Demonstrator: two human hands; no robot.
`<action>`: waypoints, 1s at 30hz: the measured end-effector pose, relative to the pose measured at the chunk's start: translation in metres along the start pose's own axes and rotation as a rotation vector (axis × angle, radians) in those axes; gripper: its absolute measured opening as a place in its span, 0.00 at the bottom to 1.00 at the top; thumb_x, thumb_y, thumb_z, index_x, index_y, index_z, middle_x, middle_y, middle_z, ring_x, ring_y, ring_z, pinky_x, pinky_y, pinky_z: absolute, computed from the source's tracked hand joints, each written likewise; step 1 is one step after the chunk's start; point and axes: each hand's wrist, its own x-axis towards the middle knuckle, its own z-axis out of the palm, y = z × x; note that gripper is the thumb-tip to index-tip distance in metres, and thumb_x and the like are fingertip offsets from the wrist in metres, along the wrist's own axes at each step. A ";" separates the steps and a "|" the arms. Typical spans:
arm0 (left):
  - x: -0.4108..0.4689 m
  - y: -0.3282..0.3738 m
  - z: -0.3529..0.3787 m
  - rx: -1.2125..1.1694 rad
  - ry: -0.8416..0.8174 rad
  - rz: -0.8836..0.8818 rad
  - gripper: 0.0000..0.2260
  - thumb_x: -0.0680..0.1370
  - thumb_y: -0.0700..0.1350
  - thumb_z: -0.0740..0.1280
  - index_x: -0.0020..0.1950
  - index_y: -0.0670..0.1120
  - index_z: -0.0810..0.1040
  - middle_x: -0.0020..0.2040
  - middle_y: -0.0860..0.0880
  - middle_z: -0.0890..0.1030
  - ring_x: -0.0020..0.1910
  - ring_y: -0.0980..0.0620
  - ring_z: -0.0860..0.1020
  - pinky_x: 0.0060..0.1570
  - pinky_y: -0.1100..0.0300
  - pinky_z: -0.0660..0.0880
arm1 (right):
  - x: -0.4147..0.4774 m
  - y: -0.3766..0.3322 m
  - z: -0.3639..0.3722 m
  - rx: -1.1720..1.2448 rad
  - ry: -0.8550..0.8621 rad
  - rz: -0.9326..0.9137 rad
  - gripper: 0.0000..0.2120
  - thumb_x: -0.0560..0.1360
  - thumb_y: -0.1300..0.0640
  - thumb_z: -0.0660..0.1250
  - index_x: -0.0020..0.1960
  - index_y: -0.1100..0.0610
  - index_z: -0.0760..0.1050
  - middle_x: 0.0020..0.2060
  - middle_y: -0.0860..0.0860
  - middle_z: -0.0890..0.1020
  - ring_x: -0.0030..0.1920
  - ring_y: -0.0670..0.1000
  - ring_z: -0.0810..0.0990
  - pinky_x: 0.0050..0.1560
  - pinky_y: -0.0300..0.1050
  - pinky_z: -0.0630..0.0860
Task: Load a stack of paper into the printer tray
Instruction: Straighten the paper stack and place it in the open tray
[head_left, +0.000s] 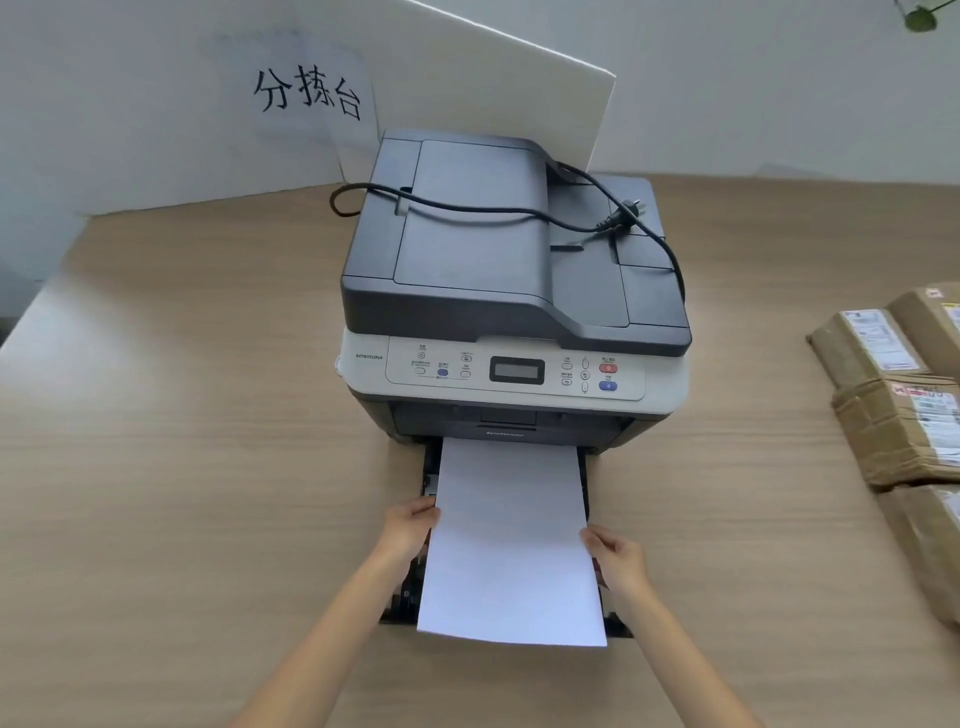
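Three parcels (898, 415) share the wooden table (182, 441) beside the printer (514, 291).

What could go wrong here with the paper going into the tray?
1. The paper stack overhangs the front edge of the pulled-out tray, so it may not be seated yet; closing now could crumple it.
2. Left hand and right hand pinch only the side edges; sheets could fan or skew.
3. The unplugged power cord lies loose on the printer and could slide off.
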 end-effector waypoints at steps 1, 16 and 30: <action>0.002 0.000 0.000 0.005 0.001 0.012 0.11 0.80 0.35 0.58 0.58 0.43 0.75 0.40 0.52 0.78 0.30 0.61 0.79 0.24 0.74 0.73 | 0.002 -0.001 0.001 -0.003 0.001 -0.003 0.15 0.76 0.61 0.65 0.61 0.66 0.74 0.52 0.59 0.82 0.50 0.58 0.80 0.47 0.46 0.77; 0.038 0.003 0.011 0.053 0.090 0.064 0.13 0.79 0.34 0.58 0.60 0.36 0.77 0.52 0.44 0.79 0.51 0.48 0.76 0.52 0.60 0.70 | 0.033 -0.017 0.015 -0.111 0.110 -0.088 0.14 0.76 0.62 0.65 0.60 0.67 0.76 0.58 0.60 0.80 0.58 0.55 0.77 0.60 0.44 0.70; 0.053 -0.006 0.013 0.172 0.156 0.215 0.19 0.78 0.33 0.58 0.36 0.55 0.76 0.36 0.55 0.78 0.36 0.58 0.75 0.39 0.66 0.69 | 0.042 -0.017 0.027 -0.112 0.226 -0.092 0.13 0.76 0.63 0.65 0.58 0.66 0.77 0.57 0.61 0.81 0.59 0.58 0.77 0.58 0.42 0.69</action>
